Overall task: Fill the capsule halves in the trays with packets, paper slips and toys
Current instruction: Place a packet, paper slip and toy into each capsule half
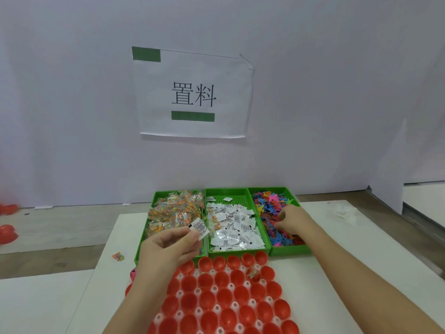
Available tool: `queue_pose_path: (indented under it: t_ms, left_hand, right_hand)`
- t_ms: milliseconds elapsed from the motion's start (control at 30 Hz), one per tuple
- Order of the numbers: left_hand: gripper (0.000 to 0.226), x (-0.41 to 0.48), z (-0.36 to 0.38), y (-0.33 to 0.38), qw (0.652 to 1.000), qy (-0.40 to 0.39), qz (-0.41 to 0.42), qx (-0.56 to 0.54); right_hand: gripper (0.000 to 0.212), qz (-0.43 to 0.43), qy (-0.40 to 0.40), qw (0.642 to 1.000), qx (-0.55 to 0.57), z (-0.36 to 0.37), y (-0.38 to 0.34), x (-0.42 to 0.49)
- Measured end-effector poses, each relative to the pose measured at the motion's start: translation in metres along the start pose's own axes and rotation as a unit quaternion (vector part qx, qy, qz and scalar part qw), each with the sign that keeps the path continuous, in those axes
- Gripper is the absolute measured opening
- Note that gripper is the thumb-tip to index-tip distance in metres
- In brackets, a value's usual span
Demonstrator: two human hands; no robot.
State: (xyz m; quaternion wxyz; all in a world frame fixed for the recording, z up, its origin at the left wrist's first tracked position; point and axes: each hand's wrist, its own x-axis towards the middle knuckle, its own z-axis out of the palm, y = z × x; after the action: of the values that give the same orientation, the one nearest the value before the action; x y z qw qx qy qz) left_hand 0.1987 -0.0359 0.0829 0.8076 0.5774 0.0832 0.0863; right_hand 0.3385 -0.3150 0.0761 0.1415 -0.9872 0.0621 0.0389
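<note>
Red capsule halves stand open side up in a white tray in front of me. One half near the tray's far right holds a clear packet. Behind the tray stand three green bins: candy packets on the left, white paper slips in the middle, colourful plastic toys on the right. My left hand pinches a printed paper slip above the left bin's near edge. My right hand reaches into the toy bin, fingers curled down among the toys; whether it grips one is hidden.
A loose candy packet lies on the white table left of the bins. Red capsule pieces sit blurred at the far left. A white wall with a taped paper sign rises right behind the bins. Crumpled white material lies at the right.
</note>
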Motion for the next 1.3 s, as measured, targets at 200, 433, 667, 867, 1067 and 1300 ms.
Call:
queue_pose_path:
  t_ms: [200,433,667,867,1067,1300]
  left_hand:
    - [0.021,0.003,0.003,0.002,1.000,-0.005,-0.009,-0.007]
    - [0.012,-0.001,0.003,0.006,1.000,-0.012,-0.012,-0.004]
    - [0.013,-0.005,-0.001,0.011,1.000,-0.006,-0.013,0.001]
    - [0.016,-0.012,-0.006,0.016,1.000,-0.009,-0.013,-0.006]
    - [0.015,-0.016,-0.007,0.019,1.000,-0.012,-0.011,-0.010]
    - [0.015,-0.023,-0.006,0.019,1.000,-0.007,-0.012,-0.008]
  right_hand:
    - [0.015,-0.036,-0.012,0.999,-0.028,0.002,-0.001,0.004]
    - [0.021,-0.041,0.035,0.998,-0.015,0.001,0.004,0.004]
    - [0.009,-0.027,-0.008,0.997,-0.071,0.008,0.013,0.002]
    - [0.007,-0.031,0.045,0.998,-0.020,0.005,0.019,0.001]
    - [0.017,-0.045,0.120,0.991,-0.040,-0.003,0.020,-0.002]
    - [0.015,-0.112,0.070,0.909,0.396,-0.015,-0.010,-0.036]
